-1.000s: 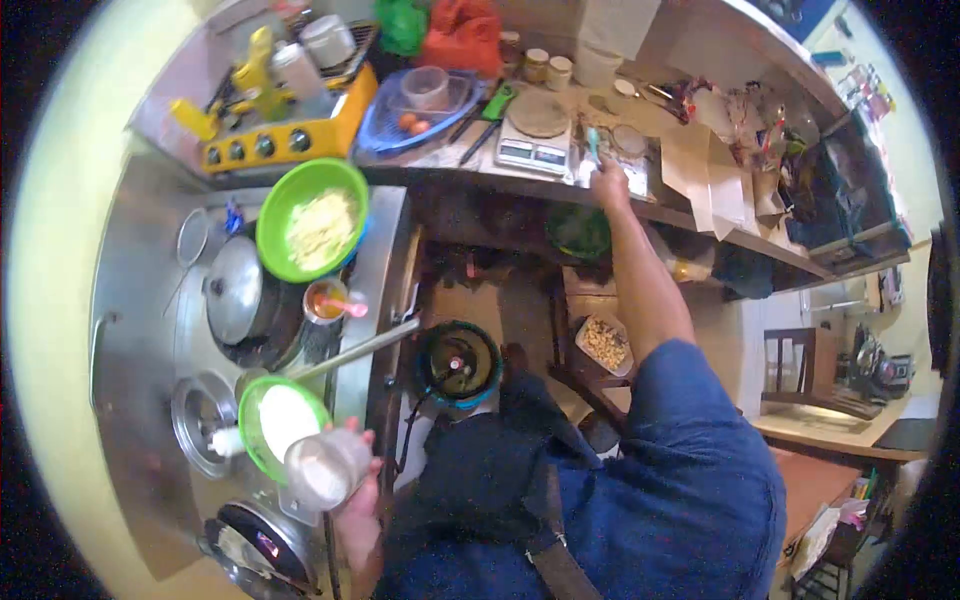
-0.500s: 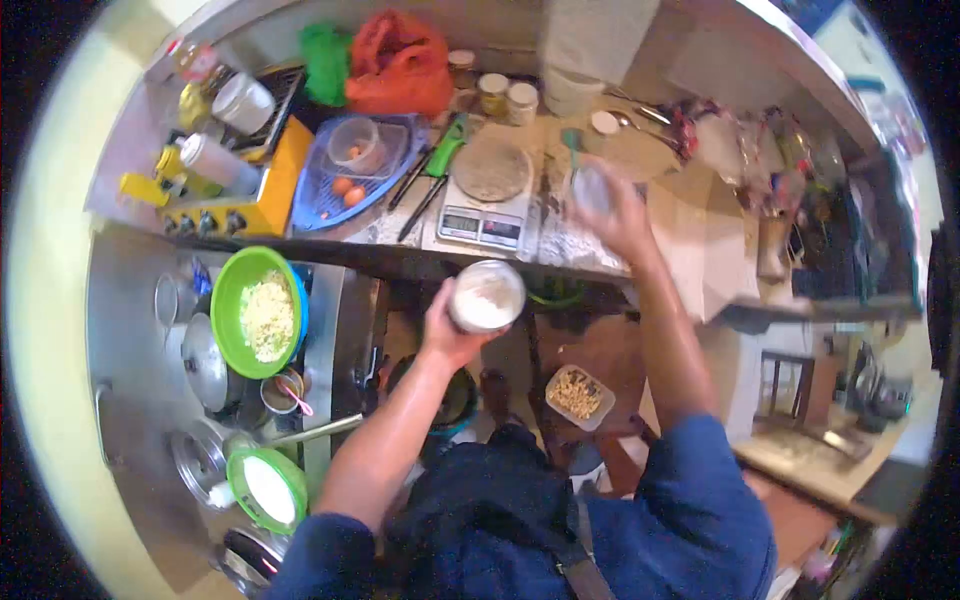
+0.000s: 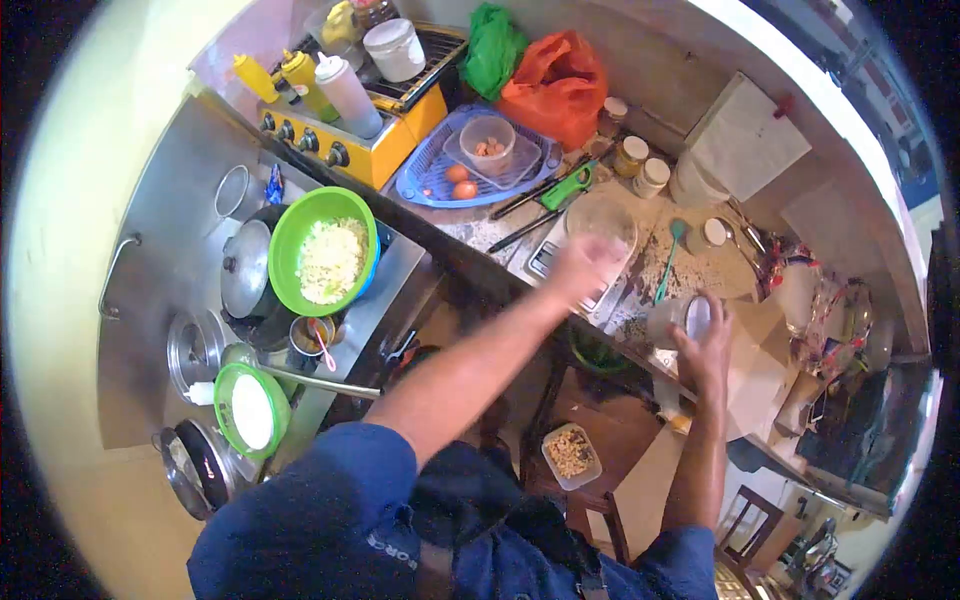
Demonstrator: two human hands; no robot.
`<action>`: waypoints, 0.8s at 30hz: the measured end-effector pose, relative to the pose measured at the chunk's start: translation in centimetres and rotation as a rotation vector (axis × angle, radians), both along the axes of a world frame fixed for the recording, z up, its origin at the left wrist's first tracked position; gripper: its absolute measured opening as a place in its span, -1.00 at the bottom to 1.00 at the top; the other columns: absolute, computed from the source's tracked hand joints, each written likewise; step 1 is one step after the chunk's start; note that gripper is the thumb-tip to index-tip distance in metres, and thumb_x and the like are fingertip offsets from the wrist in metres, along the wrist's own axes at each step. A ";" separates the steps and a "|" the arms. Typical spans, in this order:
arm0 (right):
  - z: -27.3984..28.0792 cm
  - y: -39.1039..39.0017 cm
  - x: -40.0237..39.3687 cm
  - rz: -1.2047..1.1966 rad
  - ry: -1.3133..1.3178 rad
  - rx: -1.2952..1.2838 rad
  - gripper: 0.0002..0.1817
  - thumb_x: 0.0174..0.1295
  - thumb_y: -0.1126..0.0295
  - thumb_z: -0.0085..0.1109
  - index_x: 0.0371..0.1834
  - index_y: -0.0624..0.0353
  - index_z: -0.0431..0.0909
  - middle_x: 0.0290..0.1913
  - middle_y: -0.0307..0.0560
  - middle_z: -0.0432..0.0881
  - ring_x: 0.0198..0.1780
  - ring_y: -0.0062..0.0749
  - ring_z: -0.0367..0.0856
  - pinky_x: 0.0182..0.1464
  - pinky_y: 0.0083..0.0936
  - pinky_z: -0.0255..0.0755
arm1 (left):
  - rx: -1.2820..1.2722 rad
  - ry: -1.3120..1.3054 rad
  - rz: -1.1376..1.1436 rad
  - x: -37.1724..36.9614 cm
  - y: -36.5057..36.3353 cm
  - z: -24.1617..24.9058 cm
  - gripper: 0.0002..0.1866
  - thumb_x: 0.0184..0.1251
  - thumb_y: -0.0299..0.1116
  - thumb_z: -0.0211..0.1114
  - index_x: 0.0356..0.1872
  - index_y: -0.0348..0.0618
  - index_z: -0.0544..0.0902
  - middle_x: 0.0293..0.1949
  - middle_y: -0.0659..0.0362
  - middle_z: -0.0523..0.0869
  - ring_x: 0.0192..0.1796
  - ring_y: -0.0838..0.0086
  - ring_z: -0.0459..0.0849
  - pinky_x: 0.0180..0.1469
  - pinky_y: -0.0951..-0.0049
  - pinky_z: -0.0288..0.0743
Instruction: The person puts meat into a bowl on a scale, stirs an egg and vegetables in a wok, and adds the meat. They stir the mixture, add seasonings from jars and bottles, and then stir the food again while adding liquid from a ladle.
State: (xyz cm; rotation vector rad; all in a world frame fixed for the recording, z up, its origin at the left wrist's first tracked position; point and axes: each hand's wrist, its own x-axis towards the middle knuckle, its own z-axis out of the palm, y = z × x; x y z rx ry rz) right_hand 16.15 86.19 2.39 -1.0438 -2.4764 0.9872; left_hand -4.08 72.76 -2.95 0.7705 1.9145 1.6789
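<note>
From the head camera, 2 hands work over a flour-dusted counter. At 12 o'clock of the left hand (image 3: 580, 268) sits 1 flat digital scale (image 3: 575, 262) carrying a round clear bowl (image 3: 600, 218); the hand is blurred over the scale, so I cannot tell how far its fingers are parted or whether they hold anything. The right hand (image 3: 708, 345) has its fingers curled around 1 clear plastic jar (image 3: 680, 318), which lies tilted at about 10 o'clock of the palm, thumb and fingers wrapping its far end. At 9 o'clock of the scale stand 2 green plastic bowls, a large one (image 3: 325, 252) of pale shredded food and a small one (image 3: 250, 410) with white contents, beside 1 steel pot lid (image 3: 245, 268). A blue mesh basket (image 3: 425, 180) holds 2 orange eggs.
</note>
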 end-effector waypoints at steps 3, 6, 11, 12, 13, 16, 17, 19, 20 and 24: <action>-1.5 1.2 -1.2 -0.095 -0.188 0.134 -0.21 -0.29 0.28 0.37 0.17 -0.07 0.33 0.09 0.17 0.32 0.14 0.05 0.34 0.16 -0.20 0.29 | 0.168 0.429 0.729 -14.2 -7.4 3.4 -0.59 -0.03 -0.22 0.41 -0.26 -0.31 0.51 -0.31 0.06 0.58 -0.22 0.34 0.57 -0.11 0.35 0.43; -3.8 2.7 -1.9 -0.142 -0.242 0.274 -0.21 -0.29 0.25 0.37 0.18 -0.08 0.33 0.09 0.19 0.32 0.14 0.06 0.34 0.14 -0.19 0.31 | -0.288 0.545 1.163 -26.2 -14.2 6.1 -0.13 -0.25 -0.03 0.52 0.05 -0.42 0.34 -0.04 -0.15 0.50 0.01 0.13 0.49 0.10 0.26 0.35; -5.1 4.2 -0.1 -0.071 -0.247 0.292 -0.10 -0.27 0.07 0.42 0.27 -0.11 0.23 0.07 0.28 0.34 0.12 0.12 0.34 0.13 -0.13 0.28 | -0.118 -0.145 0.386 -38.7 -16.1 5.8 -0.23 -0.18 -0.15 0.49 0.09 -0.34 0.43 0.05 0.01 0.52 0.06 0.21 0.49 0.15 0.30 0.32; -4.6 3.9 -0.3 -0.070 -0.315 0.341 -0.06 -0.27 0.00 0.43 0.28 -0.11 0.21 0.10 0.30 0.33 0.12 0.14 0.33 0.14 -0.11 0.26 | -0.117 0.162 0.543 -42.9 -17.2 3.2 -0.32 -0.15 -0.21 0.48 0.04 -0.37 0.47 -0.01 0.03 0.55 -0.01 0.25 0.53 0.10 0.29 0.37; -2.0 2.2 -0.3 -0.106 -0.334 0.393 -0.04 -0.28 -0.06 0.43 0.29 -0.12 0.20 0.12 0.32 0.31 0.15 0.16 0.31 0.16 -0.11 0.24 | -0.168 0.468 0.739 -46.7 -18.3 0.9 -0.40 -0.11 -0.28 0.46 -0.02 -0.40 0.50 -0.07 0.05 0.59 -0.07 0.29 0.56 0.04 0.27 0.41; 1.8 -1.2 -2.0 -0.108 -0.249 0.426 -0.01 -0.28 -0.09 0.43 0.30 -0.11 0.18 0.15 0.31 0.30 0.17 0.16 0.29 0.20 -0.13 0.20 | 0.168 0.430 0.787 -33.7 -19.5 9.1 -0.41 -0.11 -0.35 0.49 -0.02 -0.39 0.47 -0.06 0.04 0.59 -0.07 0.36 0.56 0.05 0.38 0.39; 2.2 -3.0 -2.9 -0.070 -0.134 0.397 -0.01 -0.27 -0.08 0.43 0.31 -0.08 0.17 0.16 0.28 0.30 0.18 0.14 0.28 0.22 -0.14 0.18 | 0.211 0.469 0.739 -31.0 -21.1 10.4 -0.44 -0.09 -0.36 0.48 -0.03 -0.37 0.48 -0.08 0.05 0.60 -0.08 0.36 0.56 0.05 0.38 0.38; 5.9 -9.6 -6.7 0.134 0.134 0.346 0.02 -0.26 -0.02 0.47 0.29 0.16 0.15 0.16 0.17 0.35 0.21 0.05 0.29 0.24 -0.20 0.17 | 0.192 0.545 0.665 -23.2 -25.2 13.5 -0.47 -0.05 -0.40 0.46 -0.01 -0.32 0.47 -0.11 0.08 0.60 -0.08 0.37 0.56 0.05 0.39 0.39; 4.2 -12.8 -9.3 0.307 0.522 0.403 0.02 -0.25 0.00 0.47 0.29 0.18 0.14 0.20 0.16 0.31 0.23 0.08 0.26 0.26 -0.17 0.15 | 0.126 0.577 0.640 -19.1 -27.4 14.3 -0.46 -0.03 -0.43 0.45 0.02 -0.31 0.46 -0.11 0.10 0.60 -0.09 0.38 0.56 0.04 0.39 0.39; 11.7 -35.2 -13.7 0.812 0.442 0.149 -0.01 -0.19 0.07 0.45 0.31 0.17 0.11 0.22 0.19 0.29 0.26 0.09 0.24 0.27 -0.10 0.13 | 0.193 0.265 0.480 -1.2 -37.5 16.6 -0.49 0.06 -0.45 0.37 0.07 -0.33 0.42 -0.07 0.09 0.59 -0.04 0.39 0.57 0.04 0.32 0.44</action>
